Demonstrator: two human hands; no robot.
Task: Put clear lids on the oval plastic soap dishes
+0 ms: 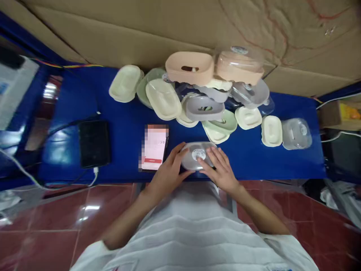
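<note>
A clear plastic lid (187,156) lies at the table's front edge, right before me, with a round white sticker (199,154) on its top. My left hand (172,165) is curled about the lid's left side, fingers at the far rim and thumb along the near one. Over the right part of the lid, my right hand (221,169) rests with its fingers stretched out and apart. Its thumb touches the lower edge of the sticker. Whether a tray sits under the lid, I cannot tell.
Behind the lid is a heap of oval trays, among them a peach soap box (190,77), a grey one (205,109) and a green one (228,122). Another clear lid (296,133) lies right. A phone (155,146) and a black device (94,143) with cables are left.
</note>
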